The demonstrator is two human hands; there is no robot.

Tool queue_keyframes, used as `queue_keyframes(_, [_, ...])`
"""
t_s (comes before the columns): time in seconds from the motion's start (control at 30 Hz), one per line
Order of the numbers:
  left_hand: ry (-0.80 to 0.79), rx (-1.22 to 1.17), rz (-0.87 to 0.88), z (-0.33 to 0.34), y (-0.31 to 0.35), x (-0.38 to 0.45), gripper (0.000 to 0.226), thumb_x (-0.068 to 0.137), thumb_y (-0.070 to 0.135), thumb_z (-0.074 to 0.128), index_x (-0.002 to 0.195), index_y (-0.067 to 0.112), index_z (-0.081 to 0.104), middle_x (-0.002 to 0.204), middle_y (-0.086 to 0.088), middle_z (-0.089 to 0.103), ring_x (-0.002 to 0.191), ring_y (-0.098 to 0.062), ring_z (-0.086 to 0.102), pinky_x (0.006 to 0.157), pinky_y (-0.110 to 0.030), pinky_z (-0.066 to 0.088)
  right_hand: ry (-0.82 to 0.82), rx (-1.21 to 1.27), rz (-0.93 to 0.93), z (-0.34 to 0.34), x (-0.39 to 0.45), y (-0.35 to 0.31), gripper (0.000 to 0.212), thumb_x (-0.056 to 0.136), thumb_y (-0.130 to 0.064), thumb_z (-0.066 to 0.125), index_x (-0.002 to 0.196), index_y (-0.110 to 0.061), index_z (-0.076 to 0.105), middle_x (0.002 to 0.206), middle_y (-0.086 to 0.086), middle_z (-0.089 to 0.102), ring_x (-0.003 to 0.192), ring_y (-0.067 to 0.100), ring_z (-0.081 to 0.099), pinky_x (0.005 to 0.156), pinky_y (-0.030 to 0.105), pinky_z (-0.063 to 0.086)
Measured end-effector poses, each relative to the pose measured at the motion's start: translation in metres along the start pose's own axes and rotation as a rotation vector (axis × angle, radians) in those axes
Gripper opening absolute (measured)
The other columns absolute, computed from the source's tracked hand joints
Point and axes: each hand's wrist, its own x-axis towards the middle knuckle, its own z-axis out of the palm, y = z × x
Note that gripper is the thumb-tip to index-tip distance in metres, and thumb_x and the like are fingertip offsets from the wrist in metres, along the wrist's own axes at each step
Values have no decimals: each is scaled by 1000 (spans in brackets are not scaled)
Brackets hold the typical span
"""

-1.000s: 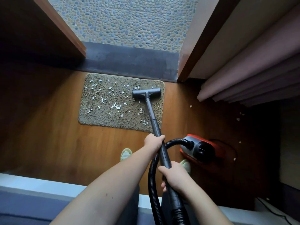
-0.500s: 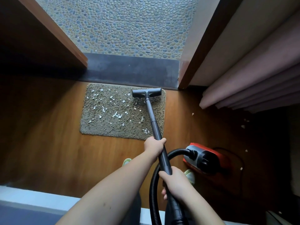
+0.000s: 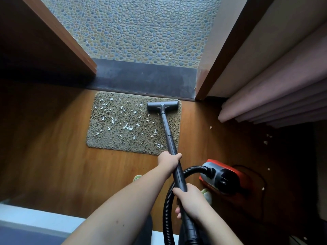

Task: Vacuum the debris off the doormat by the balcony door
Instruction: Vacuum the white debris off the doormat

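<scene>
Gripping the wand (image 3: 169,137), the left hand (image 3: 168,159) wraps it high and the right hand (image 3: 190,198) clamps it lower, by the hose (image 3: 168,200). The nozzle (image 3: 163,105) sits on the mat's (image 3: 109,138) far right corner, white debris (image 3: 126,126) scattered to its left. No writing is legible on the red vacuum (image 3: 223,175).

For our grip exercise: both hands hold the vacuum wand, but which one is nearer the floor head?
The left hand: it grips the wand higher up, by the mat's near edge; the right hand holds lower, by the hose.
</scene>
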Motion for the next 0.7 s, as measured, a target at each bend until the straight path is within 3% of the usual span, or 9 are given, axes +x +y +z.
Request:
queue_keyframes(0.23, [-3, 6, 21, -10, -7, 4, 33, 79, 39, 69, 101, 14, 66, 96, -6, 69, 87, -24, 66, 75, -30, 54, 1, 16, -9, 14, -10, -9, 14, 92, -17, 51, 96, -4, 49, 54, 11, 53, 35, 19, 51, 38, 24, 43])
queue_keyframes(0.4, [-15, -22, 24, -14, -15, -3, 23, 80, 34, 67, 93, 18, 60, 95, -5, 68, 88, -24, 66, 76, -30, 54, 10, 1, -8, 19, -14, -3, 14, 90, -18, 52, 96, -5, 50, 56, 9, 53, 42, 23, 56, 42, 27, 47])
queue_keyframes(0.53, [-41, -30, -6, -11, -22, -10, 30, 77, 35, 66, 98, 13, 65, 94, -7, 69, 85, -24, 67, 71, -31, 56, 14, -37, 4, 16, -18, 5, 17, 90, -21, 54, 99, -6, 50, 53, 7, 55, 46, 26, 58, 44, 30, 50])
queue_keyframes(0.7, [-50, -24, -30, -8, -31, -16, 35, 75, 38, 66, 100, 14, 66, 94, -6, 70, 86, -25, 67, 79, -36, 58, 0, -58, 26, 12, -24, 11, 19, 91, -19, 53, 100, -4, 50, 45, 5, 52, 44, 26, 55, 41, 28, 48])
